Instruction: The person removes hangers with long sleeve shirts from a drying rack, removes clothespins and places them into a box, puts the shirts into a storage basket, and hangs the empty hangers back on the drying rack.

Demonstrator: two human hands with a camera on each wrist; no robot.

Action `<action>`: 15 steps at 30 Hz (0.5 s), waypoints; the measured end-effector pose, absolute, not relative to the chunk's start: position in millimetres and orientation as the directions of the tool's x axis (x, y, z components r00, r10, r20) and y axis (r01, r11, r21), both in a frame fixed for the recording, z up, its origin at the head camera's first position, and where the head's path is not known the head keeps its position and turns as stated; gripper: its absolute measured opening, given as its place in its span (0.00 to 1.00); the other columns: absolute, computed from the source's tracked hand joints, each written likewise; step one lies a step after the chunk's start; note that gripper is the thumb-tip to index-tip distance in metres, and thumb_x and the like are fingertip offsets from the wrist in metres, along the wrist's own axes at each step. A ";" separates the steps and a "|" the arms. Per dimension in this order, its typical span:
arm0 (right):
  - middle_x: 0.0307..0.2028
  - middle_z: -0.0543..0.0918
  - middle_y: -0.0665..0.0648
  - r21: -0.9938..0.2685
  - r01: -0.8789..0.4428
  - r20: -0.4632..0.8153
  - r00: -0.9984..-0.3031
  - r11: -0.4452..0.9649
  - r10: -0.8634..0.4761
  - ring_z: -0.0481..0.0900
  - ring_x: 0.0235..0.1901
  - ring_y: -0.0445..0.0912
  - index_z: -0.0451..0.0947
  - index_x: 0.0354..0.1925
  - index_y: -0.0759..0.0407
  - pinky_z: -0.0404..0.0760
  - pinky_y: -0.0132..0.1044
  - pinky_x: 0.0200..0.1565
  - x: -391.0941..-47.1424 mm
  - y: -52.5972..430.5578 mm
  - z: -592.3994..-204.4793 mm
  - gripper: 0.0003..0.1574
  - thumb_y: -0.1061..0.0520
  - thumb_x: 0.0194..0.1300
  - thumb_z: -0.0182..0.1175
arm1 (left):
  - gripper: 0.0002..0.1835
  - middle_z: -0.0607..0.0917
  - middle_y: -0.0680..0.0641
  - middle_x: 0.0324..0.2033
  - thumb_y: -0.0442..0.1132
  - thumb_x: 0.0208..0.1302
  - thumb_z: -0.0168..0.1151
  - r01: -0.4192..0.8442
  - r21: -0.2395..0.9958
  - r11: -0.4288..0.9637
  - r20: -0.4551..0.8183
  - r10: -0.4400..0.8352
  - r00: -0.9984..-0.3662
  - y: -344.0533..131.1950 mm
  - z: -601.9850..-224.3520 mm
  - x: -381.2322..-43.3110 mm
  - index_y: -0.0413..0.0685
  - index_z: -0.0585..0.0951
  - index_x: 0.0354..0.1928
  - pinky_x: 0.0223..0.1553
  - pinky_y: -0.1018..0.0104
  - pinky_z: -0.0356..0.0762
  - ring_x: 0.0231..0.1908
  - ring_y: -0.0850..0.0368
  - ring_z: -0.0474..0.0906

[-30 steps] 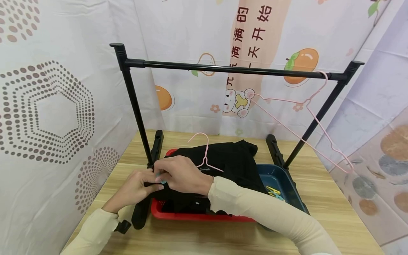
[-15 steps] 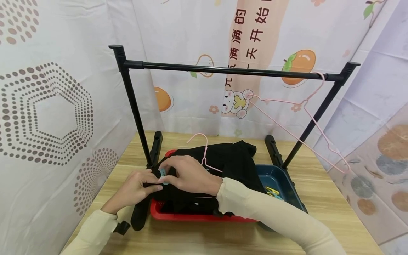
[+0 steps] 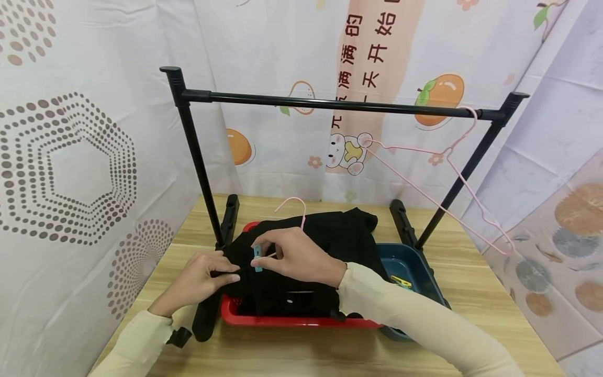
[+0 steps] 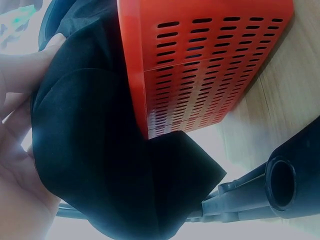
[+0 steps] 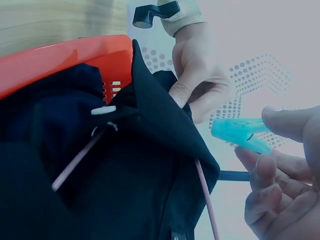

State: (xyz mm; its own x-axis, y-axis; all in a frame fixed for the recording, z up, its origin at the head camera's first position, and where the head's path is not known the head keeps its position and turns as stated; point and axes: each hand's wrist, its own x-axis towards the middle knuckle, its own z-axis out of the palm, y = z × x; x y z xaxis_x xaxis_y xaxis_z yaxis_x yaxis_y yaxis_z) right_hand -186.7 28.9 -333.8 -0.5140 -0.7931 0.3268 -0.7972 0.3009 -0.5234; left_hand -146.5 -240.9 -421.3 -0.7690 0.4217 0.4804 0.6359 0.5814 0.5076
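A black garment [image 3: 339, 230] lies heaped over a red basket [image 3: 301, 321], with the hook of a pink hanger [image 3: 304, 213] rising from it. At the garment's left end, my left hand [image 3: 200, 277] pinches the fabric between thumb and fingers. My right hand [image 3: 301, 256] holds a light blue clothespin [image 3: 257, 257] by its handle ends, a short way right of the left hand and over the garment. The right wrist view shows this clothespin [image 5: 240, 131] apart from the cloth, and pink hanger wire [image 5: 205, 195] running under the fabric.
A black rack [image 3: 198, 152] stands around the basket, its crossbar [image 3: 330, 103] above. An unused pink hanger [image 3: 410, 180] hangs at the bar's right end. A dark blue tray [image 3: 428, 275] with yellow and blue clothespins [image 3: 401, 283] sits right of the basket.
My right hand has drawn away to the right from the left hand, carrying the blue clothespin, which now shows more fully. The left hand keeps its pinch on the garment.
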 end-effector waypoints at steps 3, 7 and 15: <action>0.39 0.88 0.45 -0.530 -0.792 0.340 -0.525 0.302 -0.780 0.73 0.20 0.37 0.84 0.55 0.58 0.74 0.29 0.25 -187.8 35.5 -334.1 0.21 0.49 0.69 0.70 | 0.11 0.89 0.62 0.34 0.29 0.54 0.78 0.639 0.506 0.579 0.485 0.422 -0.766 -240.7 -421.8 -146.5 0.46 0.93 0.40 0.53 0.36 0.77 0.33 0.69 0.81; 0.39 0.88 0.44 -0.538 -0.781 0.351 -0.550 0.318 -0.758 0.72 0.19 0.38 0.85 0.54 0.57 0.72 0.31 0.25 -188.9 44.7 -334.7 0.20 0.49 0.69 0.70 | 0.11 0.89 0.62 0.34 0.29 0.54 0.78 0.637 0.509 0.579 0.483 0.421 -0.768 -240.8 -422.2 -146.3 0.46 0.93 0.40 0.55 0.34 0.75 0.32 0.69 0.80; 0.39 0.88 0.43 -0.557 -0.761 0.355 -0.581 0.333 -0.732 0.72 0.20 0.40 0.85 0.53 0.55 0.71 0.32 0.25 -191.4 61.2 -338.0 0.19 0.48 0.68 0.70 | 0.11 0.90 0.60 0.35 0.30 0.54 0.79 0.625 0.506 0.594 0.476 0.412 -0.777 -241.5 -422.5 -146.5 0.47 0.93 0.40 0.56 0.35 0.74 0.37 0.65 0.84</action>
